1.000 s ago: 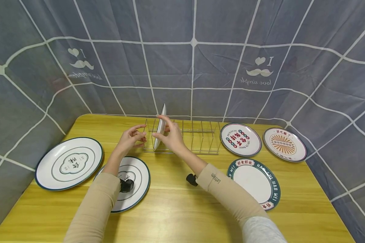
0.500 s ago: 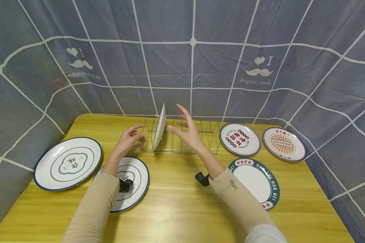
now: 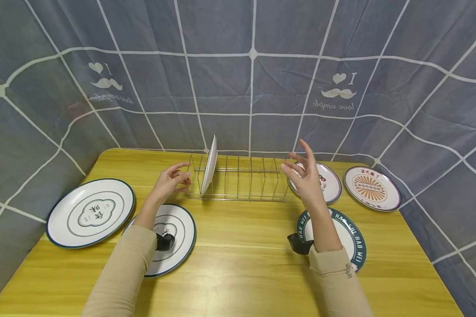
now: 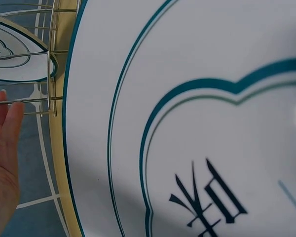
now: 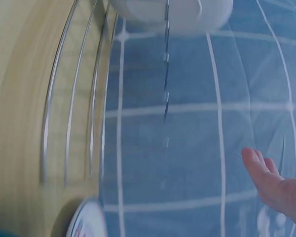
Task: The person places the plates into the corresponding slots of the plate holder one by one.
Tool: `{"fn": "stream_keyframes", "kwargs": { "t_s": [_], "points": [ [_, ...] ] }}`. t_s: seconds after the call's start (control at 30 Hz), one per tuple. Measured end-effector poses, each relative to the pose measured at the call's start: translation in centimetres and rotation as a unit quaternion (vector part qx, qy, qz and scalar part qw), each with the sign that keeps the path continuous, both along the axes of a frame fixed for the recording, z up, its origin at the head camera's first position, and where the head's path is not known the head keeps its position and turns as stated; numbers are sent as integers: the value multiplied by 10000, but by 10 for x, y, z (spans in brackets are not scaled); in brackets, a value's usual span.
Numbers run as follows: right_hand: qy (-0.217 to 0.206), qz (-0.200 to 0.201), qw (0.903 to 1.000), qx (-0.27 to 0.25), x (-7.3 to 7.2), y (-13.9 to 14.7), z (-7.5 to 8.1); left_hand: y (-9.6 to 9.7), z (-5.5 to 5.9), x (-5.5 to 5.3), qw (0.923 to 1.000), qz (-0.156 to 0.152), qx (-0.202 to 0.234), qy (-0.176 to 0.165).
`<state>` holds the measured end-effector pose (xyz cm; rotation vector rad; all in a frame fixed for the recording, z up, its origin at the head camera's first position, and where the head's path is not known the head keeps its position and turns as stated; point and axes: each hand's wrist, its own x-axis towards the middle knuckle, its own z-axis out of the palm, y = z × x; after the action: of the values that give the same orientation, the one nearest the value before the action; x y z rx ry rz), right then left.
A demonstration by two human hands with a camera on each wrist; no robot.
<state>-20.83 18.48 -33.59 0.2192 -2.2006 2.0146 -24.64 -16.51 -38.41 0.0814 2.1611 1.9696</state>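
Note:
A wire dish rack (image 3: pixel 250 199) stands at the back of the wooden table. In its left part a white plate (image 3: pixel 209 169) stands on edge, leaning slightly. My left hand (image 3: pixel 167 182) grips the rack's left end wire with its fingertips; the left wrist view shows the fingers (image 4: pixel 9 126) at that wire. My right hand (image 3: pixel 308 180) hovers just past the rack's right end, fingers spread and holding nothing. Beneath it lies a small plate with red lettering (image 3: pixel 333 185), partly covered by the hand. A green-rimmed plate (image 3: pixel 358 242) lies under the right forearm.
A small plate with an orange sunburst (image 3: pixel 370 189) lies at the far right. On the left are a large blue-rimmed plate (image 3: pixel 75 211) and another blue-rimmed plate (image 3: pixel 178 246) under the left forearm. A grey checked curtain (image 3: pixel 222 88) hangs behind the table (image 3: pixel 230 273).
My right hand has let go of the standing plate and moved right, over the small red-lettered plate. The plate stays upright in the rack. My left hand has kept its place.

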Motion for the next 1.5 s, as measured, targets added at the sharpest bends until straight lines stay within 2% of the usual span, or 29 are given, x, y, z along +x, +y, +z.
{"fn": "stream_keyframes", "kwargs": {
  "t_s": [0.13,0.27,0.43,0.53,0.57,0.77,0.8,0.93,1.13,1.37,1.5],
  "points": [
    [-55,-429,9989,-151,13,26,-7,1,0,0,10000,2,-38,5],
    [-4,-712,9950,-706,24,50,-16,-2,-10,-7,10000,28,-34,27],
    [-160,-1136,9856,-1239,39,77,-29,-5,-20,-12,10000,30,-18,39],
    [-223,-1233,9839,-1274,48,91,-37,-4,-18,-11,10000,40,23,28],
    [-131,-1136,9828,-1451,49,99,-44,-4,-15,-9,10000,46,29,25],
    [-110,-1186,9820,-1468,63,132,-64,0,-1,1,10000,30,30,6],
    [-245,-1311,9828,-1276,67,134,-61,0,0,2,10000,27,27,4],
    [-500,-1242,9849,-1099,77,150,-67,0,1,2,10000,18,7,7],
    [-1100,-1075,9880,-147,92,170,-73,0,-1,0,10000,1,36,4],
    [-1396,-979,9838,549,100,187,-88,0,-2,0,10000,0,69,-8],
    [-1622,-776,9799,863,100,192,-92,0,-2,0,10000,3,37,-2]
  ]
}}
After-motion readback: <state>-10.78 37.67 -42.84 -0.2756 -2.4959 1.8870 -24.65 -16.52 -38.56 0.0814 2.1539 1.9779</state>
